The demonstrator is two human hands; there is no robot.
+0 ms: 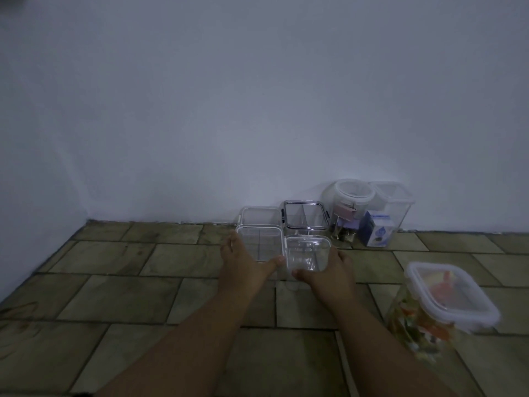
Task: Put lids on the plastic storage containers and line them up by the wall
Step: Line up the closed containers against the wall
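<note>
Presently, both hands are extended over a tiled floor [120, 296] toward a group of clear plastic containers set near a pale wall [257, 96]. The right hand [329, 272] grips a small clear container [307, 253] with its lid on, thumb at the near edge and fingers wrapped round the right side. The left hand [243, 263] lies open beside a larger clear container [259, 243], fingers spread along its left side and thumb touching its near corner; it grips nothing. The two containers stand just beside each other. Behind them, against the wall, stand a clear lidded box [260, 216] and a dark-rimmed lidded box [305, 214]. Further right along the wall are a round jar [353, 196] and a tall clear canister [393, 204] with a blue carton [376, 232] in front of it. Nearer the camera, to the right and well apart, stands a white-lidded container [449, 293] holding colourful contents, blurred.
</note>
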